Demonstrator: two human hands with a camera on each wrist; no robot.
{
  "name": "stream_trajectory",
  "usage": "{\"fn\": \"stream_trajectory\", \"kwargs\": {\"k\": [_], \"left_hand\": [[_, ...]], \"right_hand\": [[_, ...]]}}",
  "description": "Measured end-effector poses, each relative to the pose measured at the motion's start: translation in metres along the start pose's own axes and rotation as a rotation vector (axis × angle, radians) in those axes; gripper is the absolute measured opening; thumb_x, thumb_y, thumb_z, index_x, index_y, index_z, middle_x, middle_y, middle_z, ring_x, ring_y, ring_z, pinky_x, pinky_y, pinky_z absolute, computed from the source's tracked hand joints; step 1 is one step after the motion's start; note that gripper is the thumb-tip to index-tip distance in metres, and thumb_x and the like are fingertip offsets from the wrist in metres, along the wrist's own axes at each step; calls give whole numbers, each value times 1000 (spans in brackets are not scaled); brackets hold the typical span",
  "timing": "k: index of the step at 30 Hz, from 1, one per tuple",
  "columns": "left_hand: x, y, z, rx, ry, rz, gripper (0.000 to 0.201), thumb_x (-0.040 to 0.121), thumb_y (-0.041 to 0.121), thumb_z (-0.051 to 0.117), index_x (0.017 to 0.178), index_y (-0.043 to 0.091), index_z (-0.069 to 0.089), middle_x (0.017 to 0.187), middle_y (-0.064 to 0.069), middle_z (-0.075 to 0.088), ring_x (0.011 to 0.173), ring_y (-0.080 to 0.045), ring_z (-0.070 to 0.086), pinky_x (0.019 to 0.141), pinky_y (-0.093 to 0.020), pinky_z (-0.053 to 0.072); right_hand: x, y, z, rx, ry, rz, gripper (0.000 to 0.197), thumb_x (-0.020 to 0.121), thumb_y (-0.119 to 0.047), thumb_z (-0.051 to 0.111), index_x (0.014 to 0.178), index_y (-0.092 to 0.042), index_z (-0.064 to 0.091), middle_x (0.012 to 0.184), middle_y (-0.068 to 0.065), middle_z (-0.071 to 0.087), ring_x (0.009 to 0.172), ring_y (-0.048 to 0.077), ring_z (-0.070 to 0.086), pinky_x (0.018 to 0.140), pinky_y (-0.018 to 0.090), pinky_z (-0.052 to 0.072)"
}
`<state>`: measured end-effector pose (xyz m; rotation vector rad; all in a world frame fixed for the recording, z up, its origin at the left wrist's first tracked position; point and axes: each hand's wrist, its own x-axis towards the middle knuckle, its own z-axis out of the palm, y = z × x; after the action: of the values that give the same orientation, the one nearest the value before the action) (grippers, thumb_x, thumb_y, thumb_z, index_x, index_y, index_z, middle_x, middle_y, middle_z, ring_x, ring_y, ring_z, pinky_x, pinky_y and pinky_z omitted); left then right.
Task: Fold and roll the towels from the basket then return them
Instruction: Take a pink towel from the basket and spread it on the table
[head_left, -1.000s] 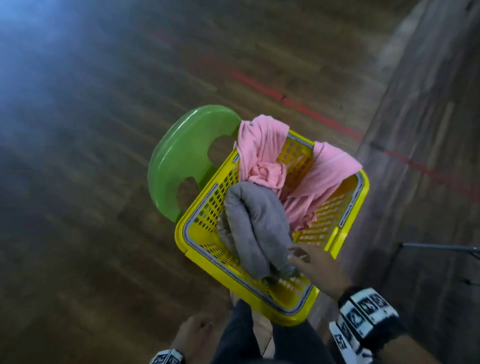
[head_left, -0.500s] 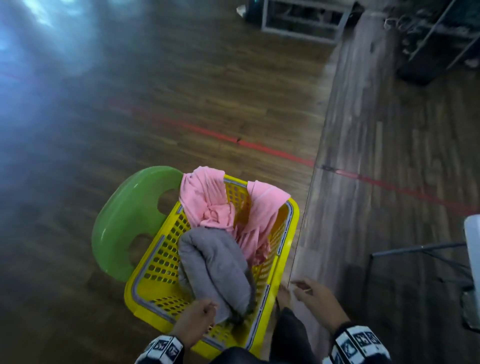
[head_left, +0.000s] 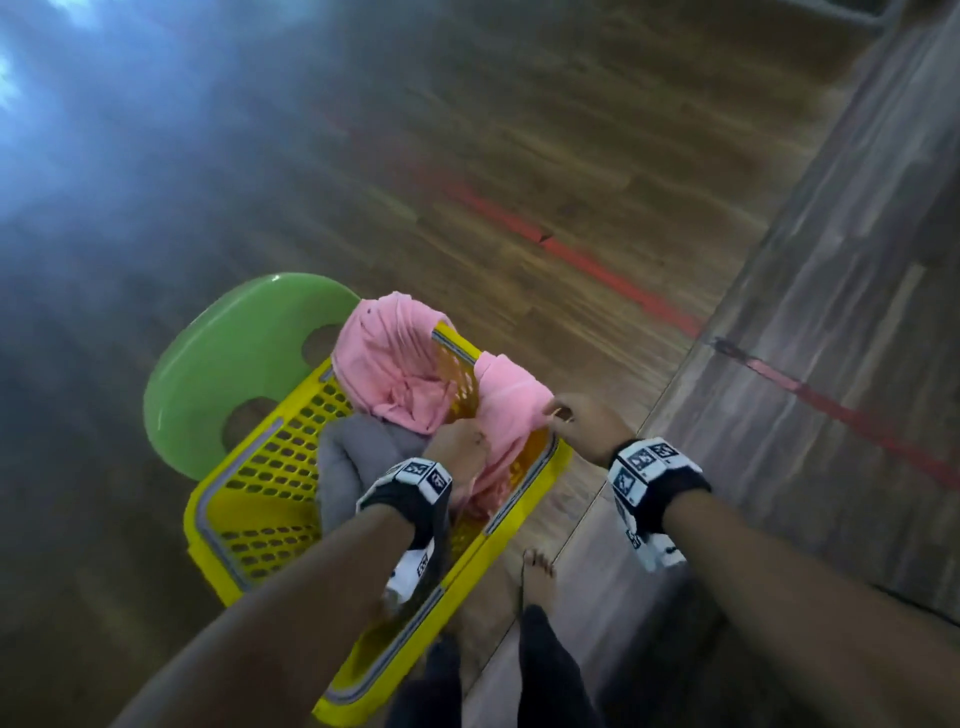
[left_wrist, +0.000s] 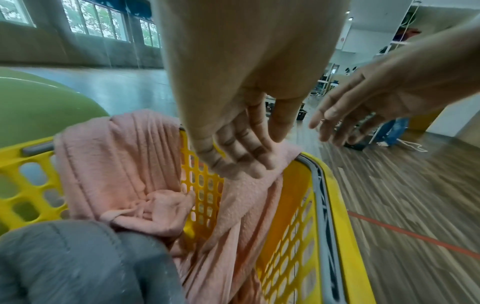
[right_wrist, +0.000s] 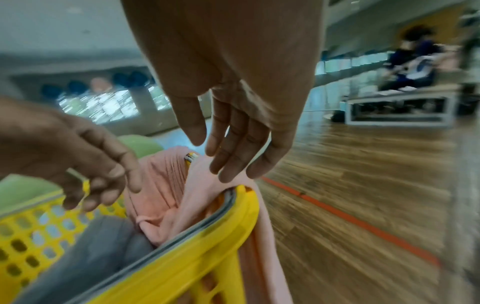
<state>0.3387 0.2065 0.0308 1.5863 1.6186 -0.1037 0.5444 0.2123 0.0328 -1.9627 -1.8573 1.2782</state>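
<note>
Basket: I've got the yellow basket (head_left: 270, 499) sitting on a green stool (head_left: 228, 358), both over the wooden floor (head_left: 597, 130).
Towels: two pink towels (head_left: 395, 364) draped over the far rim and the right rim, one grey towel (head_left: 348, 467) bundled inside, nearer me.
Left hand: my left hand (left_wrist: 244, 144) is over the basket, fingers relaxed and spread above the right-rim pink towel, gripping nothing.
Right hand: my right hand (right_wrist: 233, 144) hangs just over the right rim, fingers straight, tips at that same pink towel; whether they touch it I can't tell.
Floor mark: a red line (head_left: 597, 265) runs across the boards beyond the basket.
</note>
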Motion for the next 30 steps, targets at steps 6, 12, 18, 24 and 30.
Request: {"fn": "stream_trajectory", "kwargs": {"k": [6,12,18,24,30], "left_hand": [[52,16,18,65,201,45,25,90,7,49,110,3,64,111,-16,65,107,-33,59,97,-38,41],[66,20,42,-86,455,6,20,86,6,51,105,5,57,102,-16,61,94,-32,57,81,-38,42],[62,28,40,-165,447,20,30,76,9,54,102,14,66,105,-13,56,100,-32,51,91,-45,42],[42,38,-8,-483,160,159,34,68,51,48,72,20,60,83,-6,58,83,-21,53,83,-44,44],[-23,110,-99,-801,72,421,25,93,25,55,68,24,50,65,13,45,61,-6,38,59,-25,35]], "right_hand": [[81,8,-4,-266,-129,-128,36,90,-23,52,124,-18,61,124,9,61,115,29,56,94,34,43],[98,25,8,-257,-145,-168,28,88,-24,61,115,-18,60,118,7,60,109,27,56,91,36,45],[86,15,-6,-194,-136,-252,11,86,-27,64,90,-17,65,84,-1,59,85,23,55,76,35,43],[39,-31,-74,116,46,-383,10,89,-16,63,81,-17,58,68,-8,51,63,3,45,59,21,35],[-37,-83,-171,216,376,-419,14,88,-25,65,77,-26,56,70,-12,52,64,1,45,61,18,36]]}}
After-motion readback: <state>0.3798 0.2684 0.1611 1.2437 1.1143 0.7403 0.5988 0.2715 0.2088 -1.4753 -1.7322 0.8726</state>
